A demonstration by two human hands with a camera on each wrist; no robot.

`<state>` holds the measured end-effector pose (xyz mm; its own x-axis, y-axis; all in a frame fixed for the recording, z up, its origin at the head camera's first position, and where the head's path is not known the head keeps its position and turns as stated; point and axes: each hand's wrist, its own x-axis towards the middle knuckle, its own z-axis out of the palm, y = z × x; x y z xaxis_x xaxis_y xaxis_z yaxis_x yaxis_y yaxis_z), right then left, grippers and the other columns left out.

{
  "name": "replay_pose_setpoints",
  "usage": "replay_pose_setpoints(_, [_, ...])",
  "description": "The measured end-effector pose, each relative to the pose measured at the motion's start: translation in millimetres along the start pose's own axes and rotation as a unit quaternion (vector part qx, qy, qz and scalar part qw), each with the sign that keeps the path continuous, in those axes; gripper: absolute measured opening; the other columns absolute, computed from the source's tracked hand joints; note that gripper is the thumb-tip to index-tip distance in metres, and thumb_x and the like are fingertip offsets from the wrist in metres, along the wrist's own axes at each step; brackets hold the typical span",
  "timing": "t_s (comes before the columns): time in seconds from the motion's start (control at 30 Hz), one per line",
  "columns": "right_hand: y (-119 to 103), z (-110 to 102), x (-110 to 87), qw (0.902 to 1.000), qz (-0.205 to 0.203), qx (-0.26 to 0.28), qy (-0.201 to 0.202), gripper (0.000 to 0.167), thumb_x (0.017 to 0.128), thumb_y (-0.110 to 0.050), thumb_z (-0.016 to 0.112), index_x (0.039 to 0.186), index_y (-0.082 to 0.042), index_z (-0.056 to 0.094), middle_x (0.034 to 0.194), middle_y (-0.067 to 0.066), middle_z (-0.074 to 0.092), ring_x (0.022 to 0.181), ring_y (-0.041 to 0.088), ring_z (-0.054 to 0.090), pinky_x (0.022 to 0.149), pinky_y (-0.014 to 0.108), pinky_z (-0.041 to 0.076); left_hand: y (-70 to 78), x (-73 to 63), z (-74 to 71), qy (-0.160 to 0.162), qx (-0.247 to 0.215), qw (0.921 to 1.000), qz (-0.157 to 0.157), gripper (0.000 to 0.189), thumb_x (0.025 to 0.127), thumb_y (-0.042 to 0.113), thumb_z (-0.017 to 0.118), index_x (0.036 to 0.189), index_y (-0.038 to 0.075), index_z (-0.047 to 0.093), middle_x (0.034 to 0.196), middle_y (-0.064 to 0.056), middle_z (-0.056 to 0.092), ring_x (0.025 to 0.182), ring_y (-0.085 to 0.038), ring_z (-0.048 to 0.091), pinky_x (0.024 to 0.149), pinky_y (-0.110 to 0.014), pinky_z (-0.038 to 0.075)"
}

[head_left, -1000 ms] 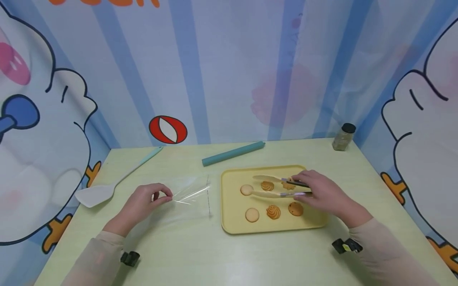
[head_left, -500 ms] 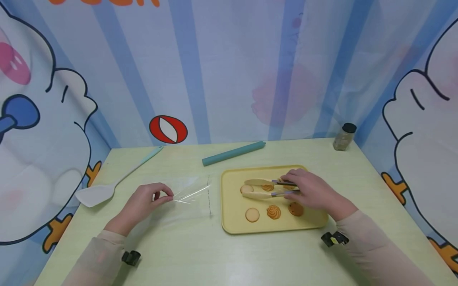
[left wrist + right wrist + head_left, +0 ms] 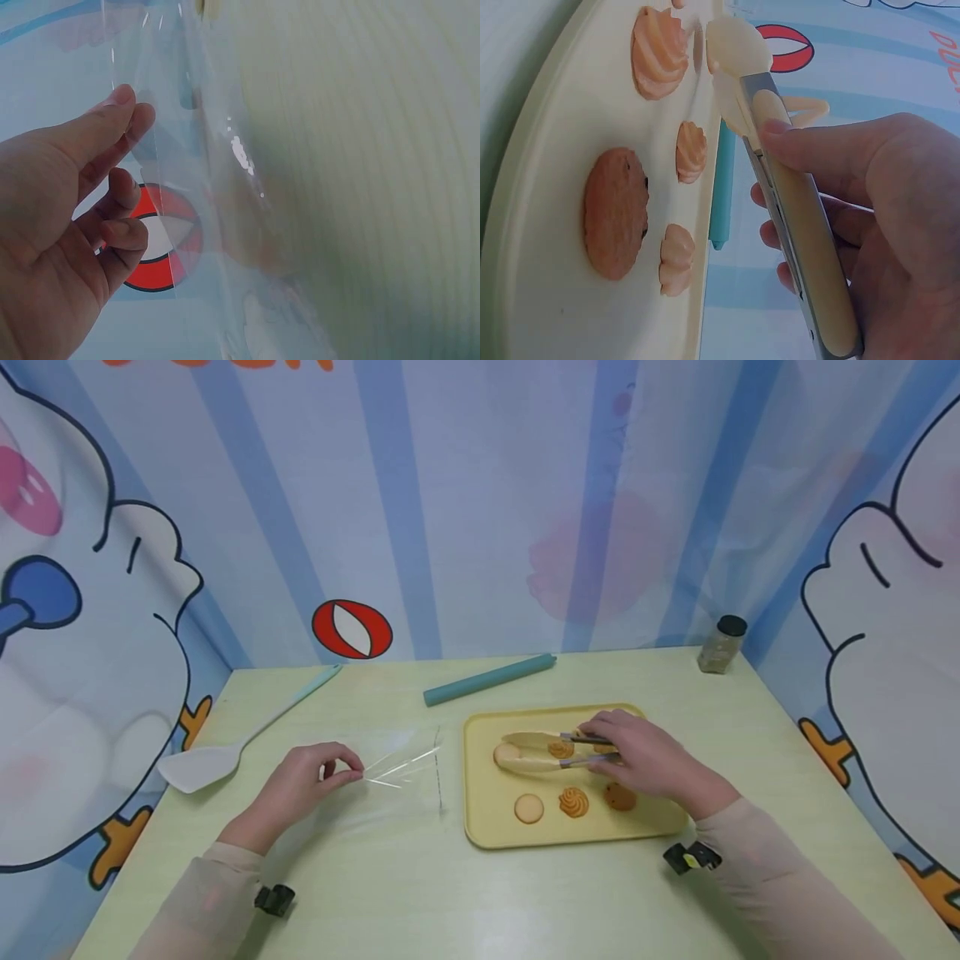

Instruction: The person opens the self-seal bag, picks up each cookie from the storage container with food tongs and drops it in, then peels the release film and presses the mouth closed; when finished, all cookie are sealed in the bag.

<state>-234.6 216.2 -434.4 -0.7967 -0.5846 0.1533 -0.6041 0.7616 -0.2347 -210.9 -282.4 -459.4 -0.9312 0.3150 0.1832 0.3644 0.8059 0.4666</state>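
Bright, even light across the head view, and look at the clear film (image 3: 408, 772) just ahead of the left hand (image 3: 311, 781): sharp white streaks of glare! There's a pale sheen on the table (image 3: 427, 902) between the hands, with soft shadows beside both sleeves (image 3: 772, 868). Over to the left wrist: dimmer, hazy, glints beside the fingertips, table grain soft beyond. And the right wrist: cool, muted, the cookies (image 3: 615, 214) beyond the right hand (image 3: 900, 202) slightly soft.
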Motion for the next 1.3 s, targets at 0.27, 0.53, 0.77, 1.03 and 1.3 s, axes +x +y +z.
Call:
replay_pose_setpoints(0.27, [-17, 6, 16.5, 0.999, -0.035, 0.018, 0.018, 0.048, 0.093, -0.029, 0.078, 0.134, -0.008, 0.065, 0.125, 0.009, 0.067, 0.113, 0.028, 0.065, 0.096, 0.05, 0.053, 1.5, -0.2, 0.9, -0.003, -0.004, 1.0, -0.003, 0.014, 0.088, 0.014, 0.083, 0.096, 0.023, 0.076, 0.085, 0.01, 0.066, 0.072, -0.011, 0.049, 0.061, -0.024, 0.041])
replay_pose_setpoints(0.53, [-45, 15, 46.2, 0.9967, -0.075, 0.031, -0.004, 0.045, 0.096, -0.031, 0.076, 0.133, -0.008, 0.065, 0.125, 0.006, 0.067, 0.113, 0.024, 0.063, 0.098, 0.046, 0.053, 0.0, -0.1, -1.1, -0.006, 0.001, 1.0, -0.007, 0.012, 0.089, 0.017, 0.082, 0.097, 0.023, 0.076, 0.087, 0.011, 0.067, 0.072, -0.011, 0.05, 0.062, -0.024, 0.041])
replay_pose_setpoints(0.77, [-63, 31, 65.6, 0.9949, -0.092, 0.036, -0.023, 0.044, 0.097, -0.031, 0.074, 0.134, -0.01, 0.065, 0.124, 0.004, 0.067, 0.11, 0.021, 0.063, 0.098, 0.043, 0.053, 0.0, -0.8, -4.2, -0.003, -0.001, 1.0, -0.003, 0.013, 0.09, 0.016, 0.081, 0.098, 0.025, 0.076, 0.087, 0.011, 0.067, 0.072, -0.011, 0.05, 0.062, -0.024, 0.041])
replay_pose_setpoints(1.03, [-80, 50, 85.6, 0.9891, -0.143, 0.018, -0.026, 0.043, 0.097, -0.03, 0.074, 0.134, -0.009, 0.064, 0.121, 0.003, 0.067, 0.11, 0.021, 0.062, 0.098, 0.04, 0.052, 0.4, 0.1, -4.3, 0.004, -0.004, 1.0, 0.003, 0.013, 0.089, 0.015, 0.082, 0.097, 0.024, 0.076, 0.086, 0.009, 0.068, 0.071, -0.011, 0.05, 0.061, -0.024, 0.041])
replay_pose_setpoints(1.3, [-97, 58, 100.6, 0.9884, -0.147, 0.012, -0.036, 0.048, 0.098, -0.033, 0.072, 0.139, -0.011, 0.061, 0.129, 0.003, 0.066, 0.116, 0.021, 0.061, 0.103, 0.041, 0.05, 0.7, 2.5, -2.6, -0.003, -0.004, 1.0, 0.002, 0.012, 0.089, 0.017, 0.082, 0.097, 0.023, 0.076, 0.088, 0.01, 0.069, 0.073, -0.011, 0.051, 0.062, -0.024, 0.041])
